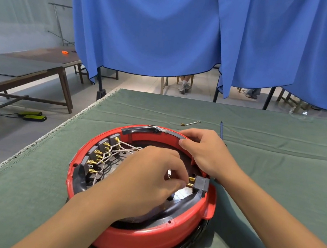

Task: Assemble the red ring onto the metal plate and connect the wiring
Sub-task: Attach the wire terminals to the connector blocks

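The red ring (143, 239) sits over the metal plate (180, 194) on the green cloth. My left hand (147, 176) reaches inside the ring and pinches a brass wire connector (190, 182) right at the grey terminal block (202, 184) on the ring's right inner wall. My right hand (205, 150) grips the far right rim of the ring, thumb curled over its edge. Several grey terminal blocks (100, 153) along the left inner wall carry brass connectors with white wires (128, 147) running to the middle.
A loose white wire with a brass end (190, 123) and a thin blue rod (221, 129) lie on the green cloth (278, 159) beyond the ring. Blue curtains (170, 31) hang behind the table. A wooden bench (30, 69) stands to the left.
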A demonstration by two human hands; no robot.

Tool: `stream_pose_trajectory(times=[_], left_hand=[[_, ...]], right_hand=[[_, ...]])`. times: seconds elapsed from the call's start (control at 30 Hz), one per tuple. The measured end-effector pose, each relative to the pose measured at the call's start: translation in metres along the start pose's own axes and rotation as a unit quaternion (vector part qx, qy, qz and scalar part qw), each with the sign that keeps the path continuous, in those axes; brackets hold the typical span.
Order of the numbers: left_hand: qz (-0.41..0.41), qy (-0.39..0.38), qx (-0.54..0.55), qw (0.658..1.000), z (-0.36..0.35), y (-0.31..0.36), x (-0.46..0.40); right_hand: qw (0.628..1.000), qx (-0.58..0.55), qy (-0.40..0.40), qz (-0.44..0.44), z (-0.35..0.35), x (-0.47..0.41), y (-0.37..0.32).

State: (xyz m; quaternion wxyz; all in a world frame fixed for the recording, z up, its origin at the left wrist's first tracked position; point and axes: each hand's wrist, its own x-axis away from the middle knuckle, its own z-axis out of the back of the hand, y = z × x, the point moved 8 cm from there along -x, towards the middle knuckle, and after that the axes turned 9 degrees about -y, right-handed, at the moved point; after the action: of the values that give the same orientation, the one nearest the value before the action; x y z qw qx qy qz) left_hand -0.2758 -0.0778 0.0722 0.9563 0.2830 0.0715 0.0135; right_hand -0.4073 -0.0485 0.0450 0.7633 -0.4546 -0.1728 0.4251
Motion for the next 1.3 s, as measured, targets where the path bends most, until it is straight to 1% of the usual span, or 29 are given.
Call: stream_pose_trajectory(times=[0.07,0.17,0.3,0.4,0.5,0.57,0.73,0.83,0.97,1.07,1.3], left_hand=[[-0.008,0.009,-0.008,1.0,0.001,0.002,-0.001],[-0.013,0.003,-0.059,0.998,-0.001,0.007,-0.002],[-0.016,0.009,-0.038,0.999,0.0,0.005,-0.002],[-0.029,0.009,-0.066,0.997,0.0,0.01,-0.002],[-0.051,0.03,-0.051,0.997,0.001,0.012,-0.002],[-0.057,0.025,-0.064,0.996,-0.001,0.016,-0.003],[-0.043,0.039,-0.018,0.998,0.004,0.01,0.001],[-0.039,0.046,-0.041,0.997,0.007,0.01,0.007],[-0.005,0.042,-0.093,0.995,0.004,0.009,0.008],[0.002,0.034,-0.097,0.995,0.001,0.012,0.005],[-0.02,0.038,-0.085,0.995,0.0,0.014,0.001]], right_hand=[[1.0,0.003,0.002,-0.003,0.001,0.0,0.0],[1.0,0.011,0.002,-0.004,0.001,0.0,0.0],[1.0,0.012,0.003,-0.005,0.0,0.0,0.001],[1.0,0.016,0.004,-0.006,0.001,0.0,0.001],[1.0,0.015,0.006,-0.005,0.001,0.0,0.0],[1.0,0.008,0.006,-0.007,0.0,0.0,0.001],[1.0,0.005,0.009,-0.005,0.001,0.0,0.002],[1.0,0.006,0.007,-0.007,0.001,0.0,0.003],[1.0,0.005,0.009,-0.01,0.001,0.0,0.003],[1.0,0.012,0.01,-0.011,0.001,0.0,0.002],[0.999,0.028,0.012,-0.013,0.001,0.0,0.001]])
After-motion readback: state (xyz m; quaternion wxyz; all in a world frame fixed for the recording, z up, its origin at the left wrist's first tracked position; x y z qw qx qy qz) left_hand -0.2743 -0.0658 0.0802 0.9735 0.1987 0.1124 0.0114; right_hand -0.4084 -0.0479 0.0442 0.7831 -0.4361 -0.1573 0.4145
